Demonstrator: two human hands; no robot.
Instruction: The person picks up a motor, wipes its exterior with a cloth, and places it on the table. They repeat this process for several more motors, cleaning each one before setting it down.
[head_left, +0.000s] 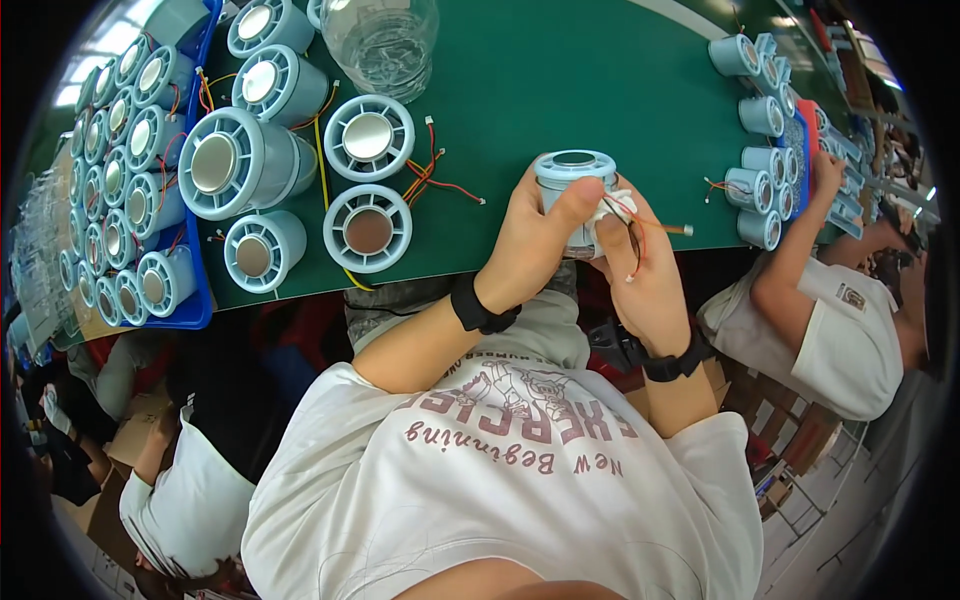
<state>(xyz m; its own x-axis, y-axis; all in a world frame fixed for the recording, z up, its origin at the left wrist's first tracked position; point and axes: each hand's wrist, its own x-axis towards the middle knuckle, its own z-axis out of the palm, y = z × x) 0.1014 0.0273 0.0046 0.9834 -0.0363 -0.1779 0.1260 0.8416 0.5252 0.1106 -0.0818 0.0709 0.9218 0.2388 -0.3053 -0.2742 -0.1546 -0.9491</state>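
Near the table's front edge, I hold a light-blue round plastic housing (577, 168) upright, its ribbed rim and round centre disc facing up. My left hand (540, 230) is closed round its left side, with the thumb across the front. My right hand (640, 250) is closed on the lower right side, with a crumpled white cloth or tissue (617, 205) between its fingers and the housing. Red, black and orange wires (650, 226) with small white connectors hang out over the right hand. The underside of the housing is hidden by my hands.
Similar housings (368, 228) with wires stand to the left on the green tabletop (490, 110). A blue tray (205, 300) is packed with more. A clear plastic container (382, 45) stands at the back. On the right, a co-worker's arm (785, 250) reaches towards more housings (762, 230).
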